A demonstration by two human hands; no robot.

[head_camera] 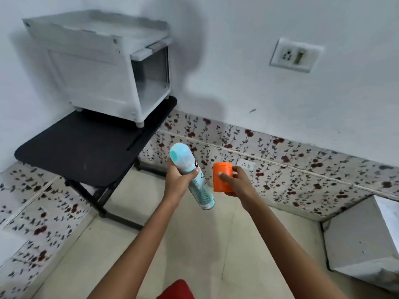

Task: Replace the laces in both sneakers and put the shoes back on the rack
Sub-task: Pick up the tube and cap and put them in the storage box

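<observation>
Both grips are occupied, and neither holds anything the lacing needs. Our left grip is wrapped round the upper body of a tall teal aerosol can with a rounded cap, tilted so the cap points up and away from us. Our right grip pinches a short orange plastic cylinder, thumb across its near face. It holds the cylinder upright just beside the can without touching it. Whether the cylinder is a lid or a small jar we cannot tell.

We judge the step in hand to be clearing these two things away so that both grips are free for lacing. To do it well we should set them down one at a time, upright, on a bare part of the black folding counter ahead to our left. The can should go first, since it is the taller and likelier to topple, and both should sit away from the edge.

No sneakers and no laces show anywhere in view, so we cannot place them relative to either grip. The boxy white plastic rack stands on the far end of the counter, well apart from both grips, up and to the left, with its open side turned to the right.
</observation>
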